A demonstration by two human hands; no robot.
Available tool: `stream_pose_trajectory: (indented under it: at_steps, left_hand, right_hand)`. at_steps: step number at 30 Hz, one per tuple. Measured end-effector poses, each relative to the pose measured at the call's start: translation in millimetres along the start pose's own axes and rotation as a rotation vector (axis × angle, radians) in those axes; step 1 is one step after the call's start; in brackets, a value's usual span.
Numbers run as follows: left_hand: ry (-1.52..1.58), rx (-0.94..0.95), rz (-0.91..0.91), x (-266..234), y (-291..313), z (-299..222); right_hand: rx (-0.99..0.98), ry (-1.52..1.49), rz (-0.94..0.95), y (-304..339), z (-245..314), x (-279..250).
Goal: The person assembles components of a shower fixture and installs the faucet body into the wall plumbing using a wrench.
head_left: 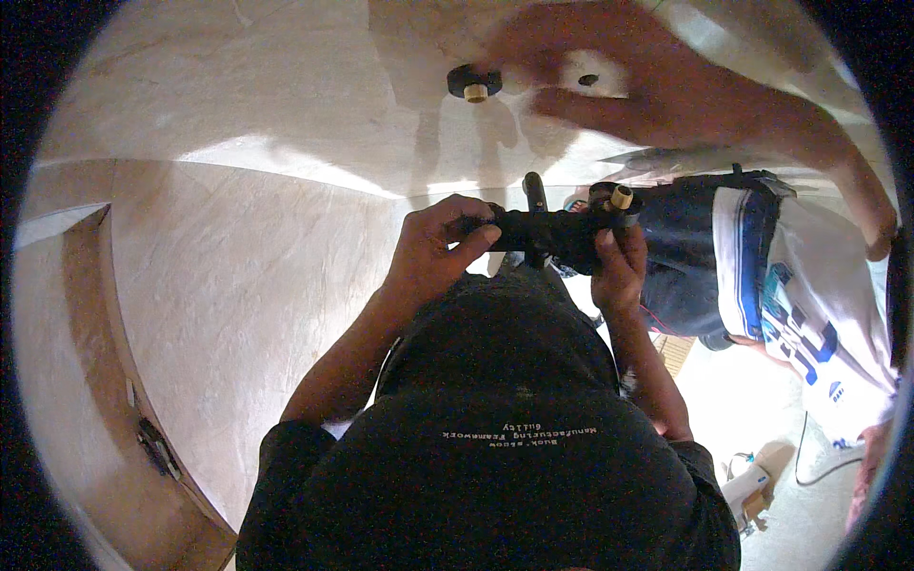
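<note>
A black bar-shaped mixer tap point(547, 231) lies crosswise between my two hands, in front of my chest. My left hand point(440, 243) is closed round its left end, thumb and fingers pinching the knob-like tip. The right end, which bears a brass-coloured threaded fitting point(621, 198), is gripped by my right hand point(622, 266). On the wall ahead sits a black round flange point(473, 81) with a brass-coloured stub. Another person's hand point(619, 71), partly blurred, reaches in from the right with its fingers near that flange. Beside it, the wall has a dark round hole point(588, 80).
The other person, in a white shirt point(838, 276) and dark shorts point(676, 257), is close on my right. A stone-patterned wall point(248, 276) runs along my left, with a wooden-edged opening point(105, 314). White and brown items point(747, 490) lie on the floor at right.
</note>
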State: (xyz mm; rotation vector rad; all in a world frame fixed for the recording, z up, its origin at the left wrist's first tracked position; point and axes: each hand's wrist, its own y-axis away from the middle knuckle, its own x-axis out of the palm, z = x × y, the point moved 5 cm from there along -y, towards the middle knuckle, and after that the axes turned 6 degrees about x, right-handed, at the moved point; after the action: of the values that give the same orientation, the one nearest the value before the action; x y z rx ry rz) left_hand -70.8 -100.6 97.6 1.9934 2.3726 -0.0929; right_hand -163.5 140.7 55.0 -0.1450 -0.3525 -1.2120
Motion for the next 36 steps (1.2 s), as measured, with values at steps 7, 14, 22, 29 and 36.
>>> stream_pose_trajectory:
  at_steps: [7,14,22,29,36]
  left_hand:
    - [-0.057,0.097,-0.048,-4,-19,19]
    - [-0.033,0.081,0.082,-4,-27,8]
    - [0.193,-0.306,0.025,-46,-34,75]
    - [0.215,-0.511,-0.033,-61,1,124]
    - [0.309,-0.685,-0.067,-42,-26,185]
  right_hand:
    - [0.006,0.071,-0.077,-14,-33,-9]
    - [-0.054,-0.192,-0.111,20,-25,7]
    - [0.038,-0.002,-0.317,81,-32,-12]
    - [-0.011,-0.044,-0.552,163,-14,6]
    - [0.035,-0.062,-0.53,141,-47,-12]
